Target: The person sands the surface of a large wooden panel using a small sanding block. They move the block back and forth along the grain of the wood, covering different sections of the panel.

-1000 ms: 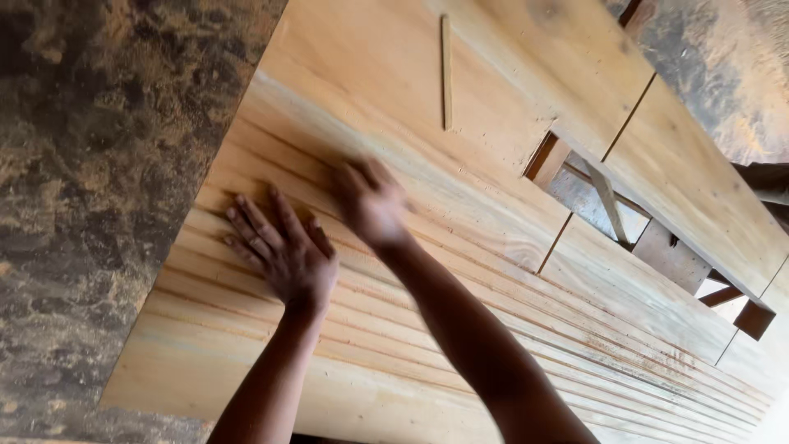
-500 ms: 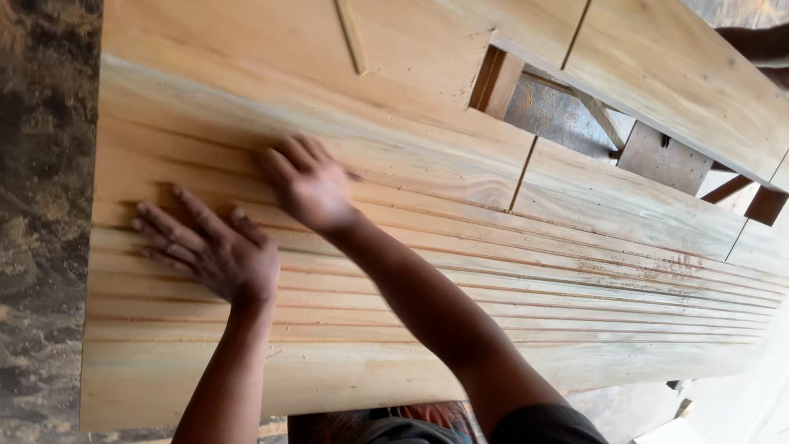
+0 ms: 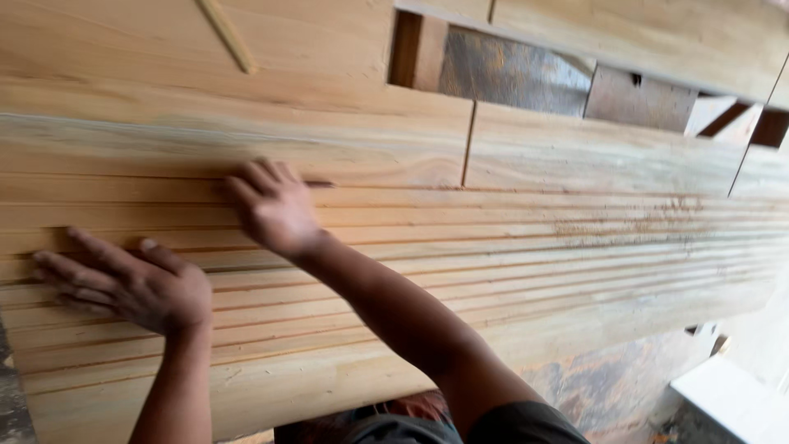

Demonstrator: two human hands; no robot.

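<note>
Several long pale wooden strips (image 3: 526, 247) lie side by side on a workbench of wide planks (image 3: 312, 140). My left hand (image 3: 127, 284) rests flat on the strips near their left end, fingers spread and pointing left. My right hand (image 3: 275, 205) lies palm down further back, fingers on the seam where the strips meet the wide plank. Neither hand holds anything.
A thin loose wooden stick (image 3: 226, 34) lies at the back of the bench. A gap in the bench top (image 3: 509, 76) shows dark floor and a brown cross piece. Mottled floor (image 3: 608, 386) and a white object (image 3: 731, 399) lie below the near edge at right.
The view has swung left and closer to the bench. Both hands have slid along the strips, and the right hand has moved back toward the wide plank's edge.
</note>
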